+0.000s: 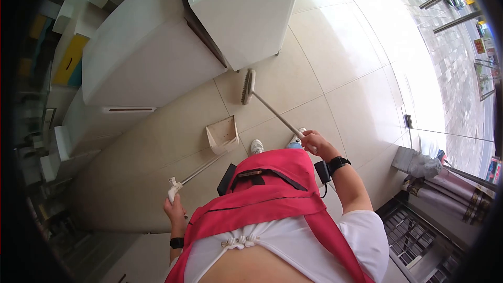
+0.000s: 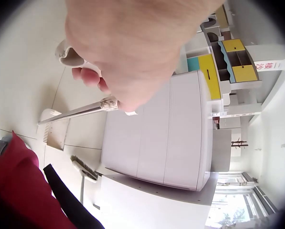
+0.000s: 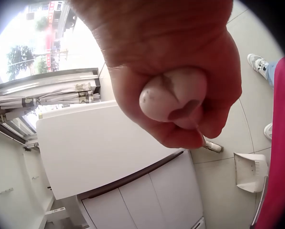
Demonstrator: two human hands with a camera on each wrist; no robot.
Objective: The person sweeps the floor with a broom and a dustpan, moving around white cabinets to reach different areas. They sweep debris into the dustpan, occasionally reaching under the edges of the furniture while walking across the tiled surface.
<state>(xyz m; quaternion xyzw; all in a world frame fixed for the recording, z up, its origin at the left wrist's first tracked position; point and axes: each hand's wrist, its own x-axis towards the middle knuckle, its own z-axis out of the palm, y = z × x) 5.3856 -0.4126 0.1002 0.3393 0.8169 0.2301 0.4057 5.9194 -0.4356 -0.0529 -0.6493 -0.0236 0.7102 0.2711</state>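
In the head view my right hand (image 1: 313, 143) grips the upper end of a broom (image 1: 276, 112), whose bristled head lies on the tiled floor near the white cabinets. The rounded handle end (image 3: 173, 95) pokes out of my curled fingers in the right wrist view. At the lower left, my left hand (image 1: 175, 209) holds the white-topped handle of a long-handled dustpan (image 1: 222, 133). The pan rests on the floor, its toothed edge toward me. My left fingers (image 2: 89, 76) curl round that handle in the left wrist view.
A white cabinet (image 1: 243, 15) and a curved white counter (image 1: 152, 57) stand ahead and to the left. My shoes (image 1: 257, 147) are just behind the broom and dustpan. On the right is a glass door with a metal floor fitting (image 1: 408, 121), beside curtains (image 1: 445, 191) and a bagged bundle.
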